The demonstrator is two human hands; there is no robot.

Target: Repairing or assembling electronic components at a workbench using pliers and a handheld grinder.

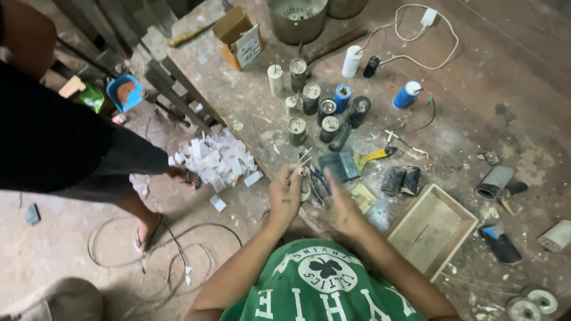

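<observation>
left hand (285,193): closed tight on a small round can with thin wires (302,159) poking up out of it; it is held just over the near edge of the surface (470,101)
right hand (342,205): blurry, fingers look spread and loose, and I cannot tell for sure if it holds anything; it is just beside the blue-handled pliers (318,184)
small can: up in the left hand, not lying down on the surface
cans standing up (315,104): a bunch of little grey, white and blue ones stand close together farther back
cans lying about: dark ones (401,180) lie near the wooden tray (431,229), more lie off to the right
wooden tray: has nothing in it that I can see
how far: I think only one can is being worked on, and most cans look not touched yet
other person: someone in dark clothes (53,142) stands on the floor by a heap of white paper bits (217,157)
</observation>
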